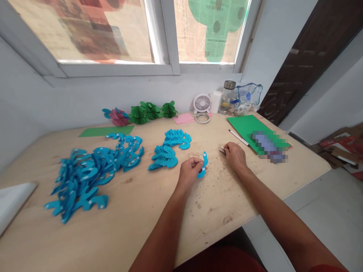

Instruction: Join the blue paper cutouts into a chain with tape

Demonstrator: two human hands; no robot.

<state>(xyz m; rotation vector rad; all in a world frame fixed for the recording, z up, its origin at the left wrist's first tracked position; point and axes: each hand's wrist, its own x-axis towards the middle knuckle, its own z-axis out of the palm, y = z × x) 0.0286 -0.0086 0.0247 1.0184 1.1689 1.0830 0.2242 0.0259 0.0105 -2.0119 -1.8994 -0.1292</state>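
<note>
Strip (205,160), curved blue paper w/ white patches, is in your L hand (188,172), pinched btwn thumb & fingers over the counter (159,219). Your R hand (236,155) grips a small dark tool (222,152) (tweezers or snips, can't tell which). The strip lies to the left of that tool, a gap btwn them; its long axis runs roughly away from you, w/ L hand nearer, at its left edge. Blue stack (164,156) is left of L hand; bigger blue heap (95,170), farther left.
</note>
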